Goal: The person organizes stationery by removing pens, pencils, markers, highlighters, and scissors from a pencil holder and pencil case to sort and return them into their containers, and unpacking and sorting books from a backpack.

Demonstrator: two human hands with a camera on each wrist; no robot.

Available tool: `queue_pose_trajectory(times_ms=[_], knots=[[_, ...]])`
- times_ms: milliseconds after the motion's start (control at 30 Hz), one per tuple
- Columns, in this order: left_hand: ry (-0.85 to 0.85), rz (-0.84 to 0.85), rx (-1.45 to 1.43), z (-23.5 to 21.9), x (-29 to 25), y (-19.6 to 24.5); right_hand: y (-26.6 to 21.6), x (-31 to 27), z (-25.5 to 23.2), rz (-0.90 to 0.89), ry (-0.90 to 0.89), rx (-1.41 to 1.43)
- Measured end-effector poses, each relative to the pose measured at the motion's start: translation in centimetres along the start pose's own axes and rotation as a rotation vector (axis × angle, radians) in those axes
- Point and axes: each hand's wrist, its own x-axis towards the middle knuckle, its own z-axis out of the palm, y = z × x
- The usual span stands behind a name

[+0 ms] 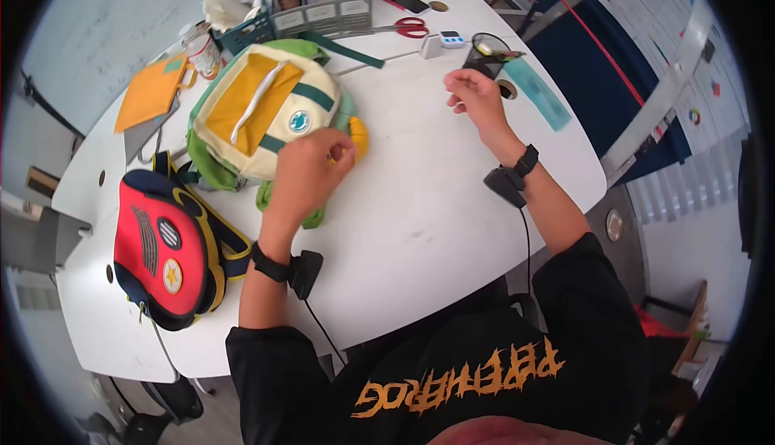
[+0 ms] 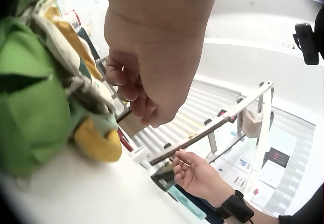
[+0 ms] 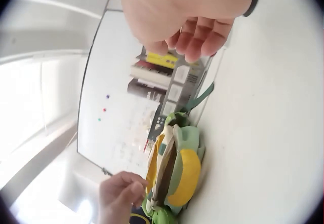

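Soft cloth backpack (image 1: pixel 276 115) near left hand (image 1: pixel 311 172); right hand (image 1: pixel 482 102) apart; both loosely curled, empty; only head view shows flat phone (image 1: pixel 404 0).

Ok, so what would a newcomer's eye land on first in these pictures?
Probably the bright red backpack at the left of the white table. Next comes the cream, green and yellow bag just beyond it, with the left hand close by. The right hand is up near a black mesh holder.
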Motion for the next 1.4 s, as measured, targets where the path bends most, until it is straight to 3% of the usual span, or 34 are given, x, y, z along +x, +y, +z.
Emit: queue_pose_trajectory(times_ms=[67,133,300,467,667,733,767,867,1000,1067,1100,1167,1333,1400], knots=[[-0.021,0.084,0.032,1.8,-0.3,1.0,3.0,0.3,-3.6,0.026,0.079,0.064],[-0.145,0.018,-0.004,3.3,-0.8,1.8,6.8,2.2,-6.6,-0.134,0.436,-0.080],[-0.192,-0.004,0.018,5.6,-2.9,2.7,8.1,6.2,-9.7,-0.171,0.468,-0.224],[-0.161,-0.110,-0.016,6.0,-6.0,3.2,6.7,9.4,-8.1,-0.416,0.453,-0.379],[-0.160,-0.232,-0.046,6.3,-8.1,3.6,6.5,10.6,-6.5,-0.410,0.482,-0.215],[-0.159,-0.232,-0.027,6.5,-7.8,3.8,7.0,10.2,-6.2,-0.611,0.489,-0.308],[-0.156,-0.229,-0.020,6.7,-7.6,3.9,7.0,9.9,-6.1,-0.604,0.494,-0.306],[-0.156,-0.183,-0.034,7.9,-6.0,4.4,6.8,8.6,-5.3,-0.568,0.426,-0.300],[-0.195,-0.251,-0.226,10.5,-3.4,4.2,5.5,4.6,-3.1,-0.678,0.349,-0.274],[-0.046,-0.381,-0.748,11.7,-1.9,4.1,4.6,2.4,-2.2,-0.779,0.283,-0.337],[-0.044,-0.390,-0.756,11.9,-1.1,4.0,4.1,1.3,-2.1,-0.773,0.274,-0.343],[0.029,-0.428,-0.854,12.0,0.8,3.8,2.8,-0.8,-1.7,-0.910,0.010,-0.514],[0.024,-0.432,-0.838,11.8,2.6,3.6,1.5,-3.6,0.7,-1.024,-0.196,-0.531],[-0.136,-0.483,-0.565,11.7,2.5,4.2,2.1,-3.7,1.7,-0.993,-0.242,-0.525]])
